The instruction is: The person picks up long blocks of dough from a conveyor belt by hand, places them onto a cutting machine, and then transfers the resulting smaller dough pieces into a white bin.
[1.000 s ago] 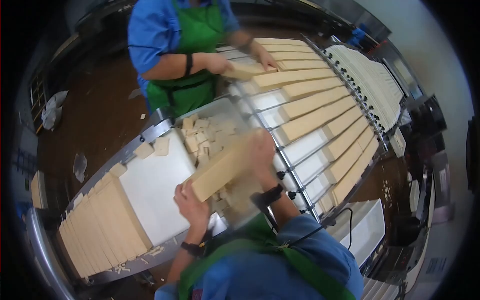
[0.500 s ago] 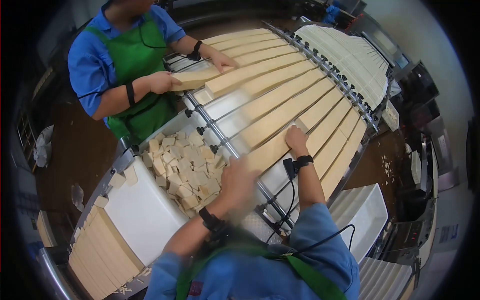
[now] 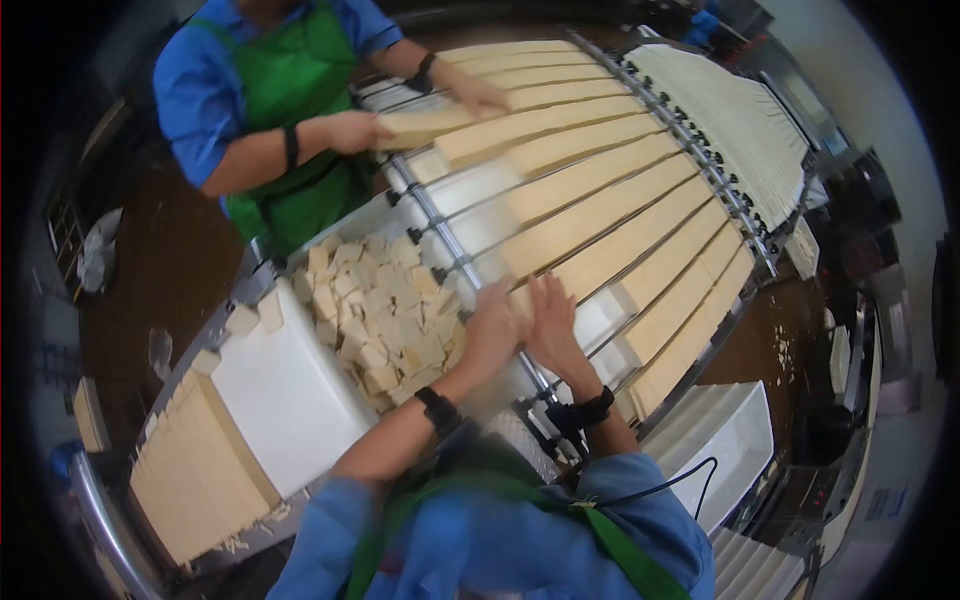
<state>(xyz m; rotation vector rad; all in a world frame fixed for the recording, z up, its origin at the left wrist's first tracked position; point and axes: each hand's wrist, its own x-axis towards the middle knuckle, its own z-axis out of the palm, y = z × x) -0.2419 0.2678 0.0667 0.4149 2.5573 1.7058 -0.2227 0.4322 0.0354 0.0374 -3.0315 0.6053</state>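
Observation:
My left hand [image 3: 493, 332] is curled at the near end of a long cream-coloured strip [image 3: 570, 250]; its fingertips are slightly blurred and what they grip is hidden. Beside it my right hand [image 3: 552, 325] lies with outstretched fingers against the same strip's near end. The strip rests in one lane of a rack, next to several similar strips [image 3: 690, 275] separated by thin rods. Just below my hands runs a metal bar [image 3: 450, 250] with black knobs. Left of my left hand is a heap of small cream offcuts [image 3: 375, 310].
Across the rack a co-worker in a green apron [image 3: 290, 90] holds another strip [image 3: 425, 127] with both hands. A white board [image 3: 285, 400] and stacked cream slabs [image 3: 200, 470] are at lower left. A white tray [image 3: 735, 440] stands at lower right; ribbed white material [image 3: 720, 130] lies beyond.
My right hand has moved back along the strip to its near end, beside my left hand, and its fingers have straightened. The view has shifted slightly. The co-worker still holds a strip.

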